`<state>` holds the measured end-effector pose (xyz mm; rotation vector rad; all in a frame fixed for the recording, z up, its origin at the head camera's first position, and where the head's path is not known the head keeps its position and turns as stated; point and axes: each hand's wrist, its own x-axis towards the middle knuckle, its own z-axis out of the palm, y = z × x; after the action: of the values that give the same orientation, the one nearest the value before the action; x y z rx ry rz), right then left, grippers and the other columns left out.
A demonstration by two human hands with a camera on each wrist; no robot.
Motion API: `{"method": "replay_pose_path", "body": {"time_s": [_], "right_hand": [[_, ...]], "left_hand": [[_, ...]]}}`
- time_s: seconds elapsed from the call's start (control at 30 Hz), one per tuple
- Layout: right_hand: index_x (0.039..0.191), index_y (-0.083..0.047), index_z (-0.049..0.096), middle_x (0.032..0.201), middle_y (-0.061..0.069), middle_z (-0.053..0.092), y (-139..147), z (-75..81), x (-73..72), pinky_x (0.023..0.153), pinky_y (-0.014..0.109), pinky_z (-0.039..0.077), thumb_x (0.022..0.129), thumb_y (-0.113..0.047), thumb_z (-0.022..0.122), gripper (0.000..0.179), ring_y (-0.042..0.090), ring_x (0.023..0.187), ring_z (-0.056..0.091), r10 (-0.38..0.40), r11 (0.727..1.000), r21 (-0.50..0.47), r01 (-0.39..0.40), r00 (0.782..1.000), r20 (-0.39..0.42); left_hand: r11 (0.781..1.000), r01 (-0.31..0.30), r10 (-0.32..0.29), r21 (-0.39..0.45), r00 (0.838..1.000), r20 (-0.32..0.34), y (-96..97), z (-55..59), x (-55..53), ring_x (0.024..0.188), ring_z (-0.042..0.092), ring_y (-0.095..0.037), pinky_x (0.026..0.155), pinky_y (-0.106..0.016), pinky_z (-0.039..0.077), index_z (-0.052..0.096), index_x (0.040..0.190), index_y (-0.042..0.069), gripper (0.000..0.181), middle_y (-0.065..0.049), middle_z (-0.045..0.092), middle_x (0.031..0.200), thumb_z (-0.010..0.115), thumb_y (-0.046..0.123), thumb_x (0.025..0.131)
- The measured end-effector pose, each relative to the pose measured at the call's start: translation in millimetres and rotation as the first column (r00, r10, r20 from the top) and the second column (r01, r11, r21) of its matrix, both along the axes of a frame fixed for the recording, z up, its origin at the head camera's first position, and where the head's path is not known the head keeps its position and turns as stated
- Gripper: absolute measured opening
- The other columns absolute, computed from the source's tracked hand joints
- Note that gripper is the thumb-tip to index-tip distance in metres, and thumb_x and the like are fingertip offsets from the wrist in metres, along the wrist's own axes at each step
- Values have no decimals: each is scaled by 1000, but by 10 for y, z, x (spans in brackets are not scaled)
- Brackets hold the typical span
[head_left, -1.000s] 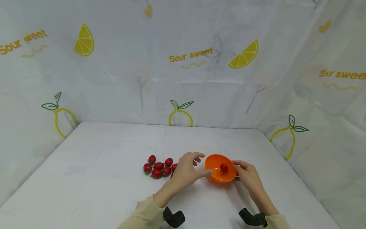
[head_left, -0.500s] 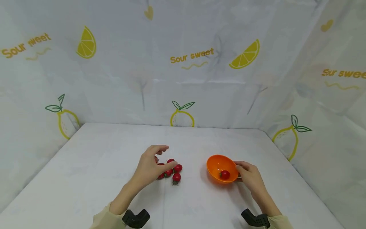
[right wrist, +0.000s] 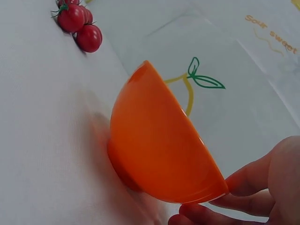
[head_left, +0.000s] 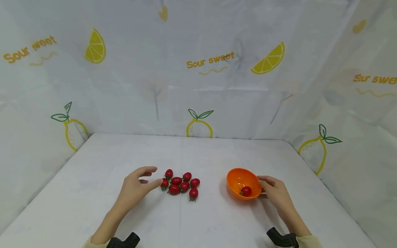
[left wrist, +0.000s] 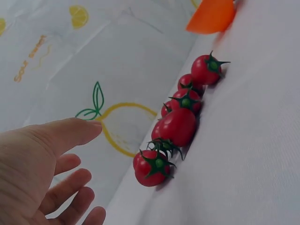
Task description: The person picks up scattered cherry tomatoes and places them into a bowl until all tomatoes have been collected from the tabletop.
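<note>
The head camera looked forward and down over the left hand (head_left: 132,186) and right hand (head_left: 277,193). Wrist cameras looked closely past each, both catching tomatoes (left wrist: 178,127) and bowl (right wrist: 154,140).

I have the right hand (right wrist: 281,187) holding the orange bowl (right wrist: 157,136) by the rim, some fingers reaching under it. From the grip, the bowl stretches away with its outer wall toward me, its inside hidden. Past its far side, on the white cloth (right wrist: 47,140), red tomatoes (right wrist: 89,38) bunch together. Beyond the grip, the wall (right wrist: 220,33) carries a lemon print (right wrist: 189,96).
</note>
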<state>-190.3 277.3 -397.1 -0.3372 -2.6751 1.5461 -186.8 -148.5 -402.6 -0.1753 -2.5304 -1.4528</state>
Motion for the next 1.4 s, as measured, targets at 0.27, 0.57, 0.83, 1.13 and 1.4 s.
{"method": "replay_pose_path", "body": {"time_s": [0.27, 0.57, 0.83, 1.13, 1.4], "right_hand": [[131, 8, 54, 123, 26, 58, 24, 11, -6, 74, 34, 56, 104, -23, 45, 42, 26, 91, 63, 6, 999, -38, -5, 1000, 26], [133, 8, 52, 125, 28, 56, 45, 2, -17, 72, 33, 57, 105, -23, 46, 42, 24, 88, 63, -7, 998, -60, 11, 998, 55], [132, 9, 52, 121, 27, 58, 28, 15, -13, 73, 33, 57, 104, -20, 45, 41, 23, 86, 64, -2, 998, -68, 5, 999, 55], [132, 9, 51, 121, 27, 58, 28, -4, -16, 72, 33, 57, 104, -20, 45, 41, 23, 86, 64, -2, 997, -76, 6, 998, 59], [130, 9, 53, 119, 24, 60, 24, 15, -20, 72, 33, 57, 104, -21, 45, 41, 23, 86, 64, 12, 997, -82, -8, 999, 47]], "left_hand": [[1000, 11, -10, -13, 993, 115, -4, -92, -40, 96, 61, -27, 76, -37, 53, 66, 125, 13, 56, -9, 64, 120, 84, 36, 78], [1000, 16, -17, 9, 996, 92, 48, -181, -77, 106, 58, -22, 83, -37, 50, 65, 125, 10, 57, -3, 65, 119, 86, 31, 76], [1000, -2, 2, -5, 997, 79, 79, -206, -79, 102, 59, -21, 80, -36, 50, 67, 123, 10, 55, -3, 66, 114, 87, 29, 75], [1000, -11, 13, -19, 997, 75, 118, -258, -79, 93, 59, -18, 74, -33, 50, 69, 118, 11, 49, 0, 66, 110, 87, 26, 75], [999, -33, 34, -32, 999, 42, 145, -273, -77, 95, 60, -19, 73, -33, 50, 70, 116, 8, 46, -2, 67, 110, 87, 19, 75]]}}
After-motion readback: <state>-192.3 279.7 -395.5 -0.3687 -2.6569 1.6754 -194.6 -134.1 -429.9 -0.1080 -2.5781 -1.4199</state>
